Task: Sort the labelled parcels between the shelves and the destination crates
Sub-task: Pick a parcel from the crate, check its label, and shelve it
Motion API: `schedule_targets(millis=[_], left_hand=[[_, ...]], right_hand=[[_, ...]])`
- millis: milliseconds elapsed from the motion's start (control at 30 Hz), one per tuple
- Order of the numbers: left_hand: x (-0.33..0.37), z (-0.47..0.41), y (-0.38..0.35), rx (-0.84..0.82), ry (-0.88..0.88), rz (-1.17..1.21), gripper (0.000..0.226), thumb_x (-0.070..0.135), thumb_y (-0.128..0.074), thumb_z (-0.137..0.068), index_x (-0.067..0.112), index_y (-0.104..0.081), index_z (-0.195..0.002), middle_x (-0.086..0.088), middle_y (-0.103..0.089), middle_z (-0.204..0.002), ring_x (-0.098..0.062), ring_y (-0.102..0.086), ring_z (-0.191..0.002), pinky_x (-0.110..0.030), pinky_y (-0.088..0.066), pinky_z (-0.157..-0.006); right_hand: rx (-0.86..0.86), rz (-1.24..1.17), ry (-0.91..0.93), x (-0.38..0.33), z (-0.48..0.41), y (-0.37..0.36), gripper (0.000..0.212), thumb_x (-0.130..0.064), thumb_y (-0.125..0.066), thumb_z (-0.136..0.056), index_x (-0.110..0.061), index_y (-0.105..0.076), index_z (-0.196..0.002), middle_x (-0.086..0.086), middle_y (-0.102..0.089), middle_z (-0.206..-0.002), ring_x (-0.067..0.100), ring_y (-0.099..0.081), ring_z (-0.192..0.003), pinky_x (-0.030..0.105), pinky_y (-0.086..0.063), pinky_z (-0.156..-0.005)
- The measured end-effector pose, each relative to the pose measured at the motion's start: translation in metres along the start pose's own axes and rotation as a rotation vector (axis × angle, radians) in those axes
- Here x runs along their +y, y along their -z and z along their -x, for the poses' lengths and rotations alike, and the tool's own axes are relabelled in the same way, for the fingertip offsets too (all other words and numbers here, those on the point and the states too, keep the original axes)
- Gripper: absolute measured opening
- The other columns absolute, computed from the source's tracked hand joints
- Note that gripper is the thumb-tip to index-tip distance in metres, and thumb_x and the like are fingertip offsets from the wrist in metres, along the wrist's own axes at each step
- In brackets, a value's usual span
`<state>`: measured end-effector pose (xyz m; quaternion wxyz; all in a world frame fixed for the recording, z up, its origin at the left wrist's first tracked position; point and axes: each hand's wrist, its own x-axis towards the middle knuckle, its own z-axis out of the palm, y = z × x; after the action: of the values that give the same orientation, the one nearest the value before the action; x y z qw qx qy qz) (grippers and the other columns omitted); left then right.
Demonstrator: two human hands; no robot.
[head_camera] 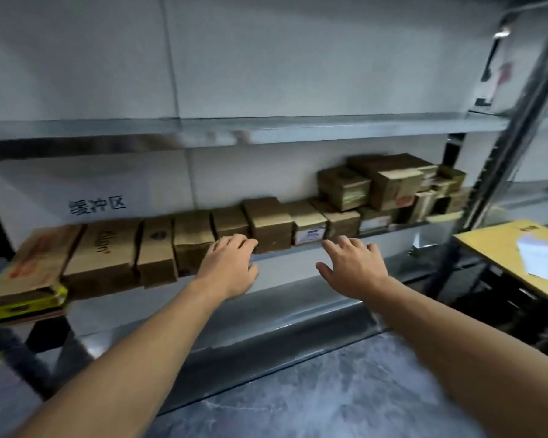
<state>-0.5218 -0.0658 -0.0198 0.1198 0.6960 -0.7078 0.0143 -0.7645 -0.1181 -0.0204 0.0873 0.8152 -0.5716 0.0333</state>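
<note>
Both bare forearms are stretched forward and upward toward the middle shelf (298, 251). The left hand (231, 267) is held palm down at the front edge of this shelf, its fingers slightly bent, the fingertips at the edge. The right hand (354, 267) is held just beside it, to the right, fingers spread and thumb pointed left. Nothing is gripped by either hand.
</note>
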Motion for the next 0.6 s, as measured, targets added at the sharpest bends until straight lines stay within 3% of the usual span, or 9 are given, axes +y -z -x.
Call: schedule_targets(millis=[333,600], left_hand=[[0.081,-0.098,-0.044,-0.095,-0.174,-0.021,0.056,0.037,-0.044,-0.096,0.025,-0.033,-0.150,-0.001,-0.039,-0.151,-0.024,-0.034,-0.138,-0.041,-0.029,-0.115],[0.114,-0.225,-0.082,-0.077,-0.243,0.033,0.052,0.038,-0.046,-0.097,0.024,-0.037,-0.147,0.000,-0.040,-0.150,-0.023,-0.035,-0.137,-0.040,-0.030,-0.114]], right_hand=[[-0.031,-0.009,-0.153,0.092,-0.017,-0.028,0.053,-0.059,-0.036,-0.102,-0.027,-0.036,-0.144,0.007,-0.049,-0.141,0.032,-0.047,-0.130,0.049,-0.041,-0.100],[-0.028,0.039,-0.195,0.156,-0.117,-0.048,0.057,-0.061,-0.035,-0.101,-0.028,-0.034,-0.148,0.006,-0.046,-0.147,0.032,-0.045,-0.134,0.050,-0.041,-0.100]])
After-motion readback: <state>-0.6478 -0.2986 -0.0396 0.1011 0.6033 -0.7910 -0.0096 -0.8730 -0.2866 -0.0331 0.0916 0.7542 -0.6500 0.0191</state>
